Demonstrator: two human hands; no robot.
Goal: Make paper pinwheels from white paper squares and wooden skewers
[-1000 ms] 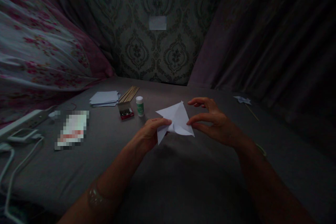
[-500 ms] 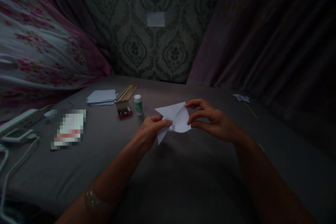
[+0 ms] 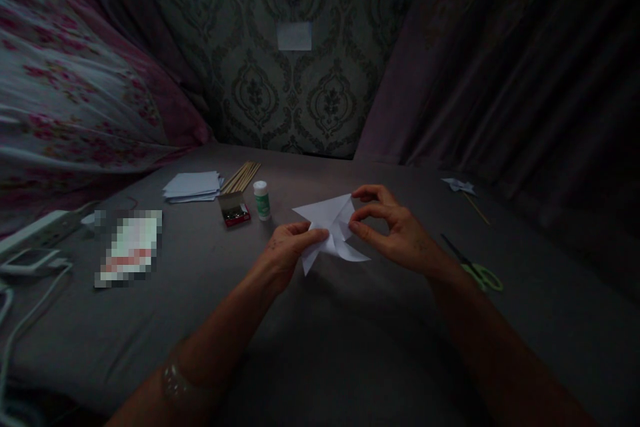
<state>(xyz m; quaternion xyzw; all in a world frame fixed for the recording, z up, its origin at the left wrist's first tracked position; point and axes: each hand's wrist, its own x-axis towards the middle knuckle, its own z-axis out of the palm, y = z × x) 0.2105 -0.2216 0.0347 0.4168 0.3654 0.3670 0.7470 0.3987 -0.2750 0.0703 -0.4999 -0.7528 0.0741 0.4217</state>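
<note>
Between the left hand (image 3: 289, 250) and the right hand (image 3: 395, 230), seen in the head view, is the white paper (image 3: 325, 213), raised above the grey cloth (image 3: 200, 320), its points spread outward and its flaps bent toward the middle. The left hand pinches it near the centre, thumb on top and the fingers largely hidden beneath. The right hand pinches a flap at the paper's right side between thumb and forefinger, with another finger at the upper tip. Just beyond the left hand stands the glue (image 3: 261, 201), with the open red box (image 3: 236, 215) of small metal pieces beside it. Farther out from that hand lie the sticks (image 3: 242, 177) and the sheets (image 3: 193, 187), near each other. Well to the left of the left hand are a pixelated packet (image 3: 131, 247) and the power strip (image 3: 35, 233). To the right of the right hand, close to its wrist, lie the green-handled scissors (image 3: 475, 273); beyond them, farther from the hand, rests a paper pinwheel (image 3: 459, 185) on a thin stick.
</note>
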